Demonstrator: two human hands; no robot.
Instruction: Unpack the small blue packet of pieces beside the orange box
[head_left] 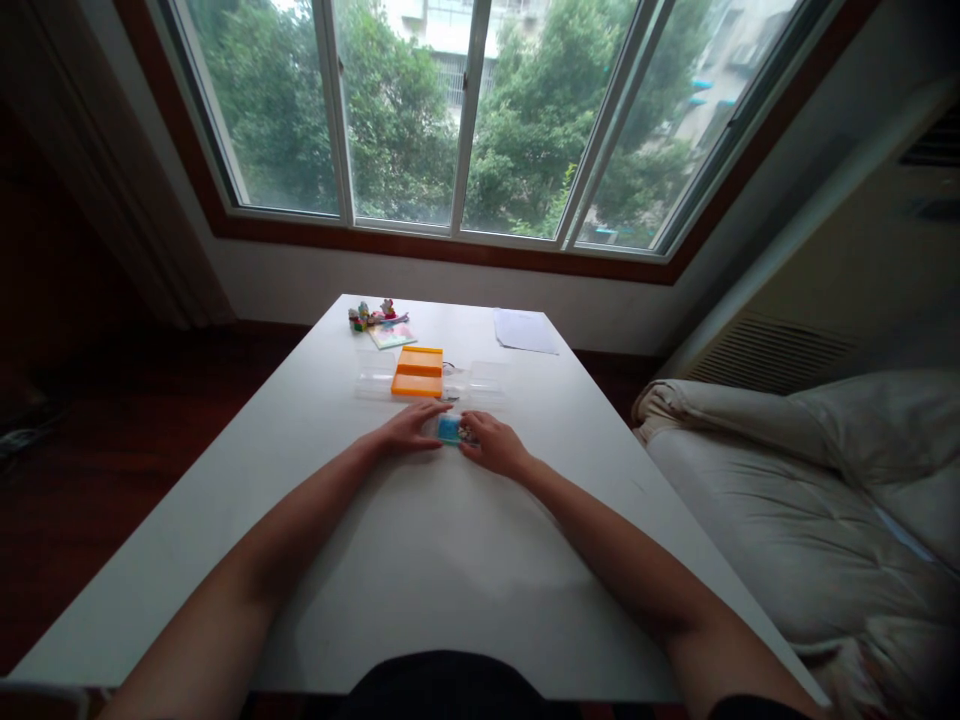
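Note:
Both my hands meet near the middle of the white table (420, 560). Between them lies a small clear bag with blue and mixed-colour little pieces (452, 431). My left hand (409, 428) rests on its left side, fingers curled over it. My right hand (491, 442) pinches its right side. Just beyond the hands sits an orange tray (418, 372) among clear plastic boxes (375, 378).
Small colourful toy figures (369, 315) and a coloured booklet (391, 335) lie at the table's far left. White paper (525, 331) lies at the far right. A bed with light bedding (810, 500) stands right of the table. A wide window (465, 120) is ahead.

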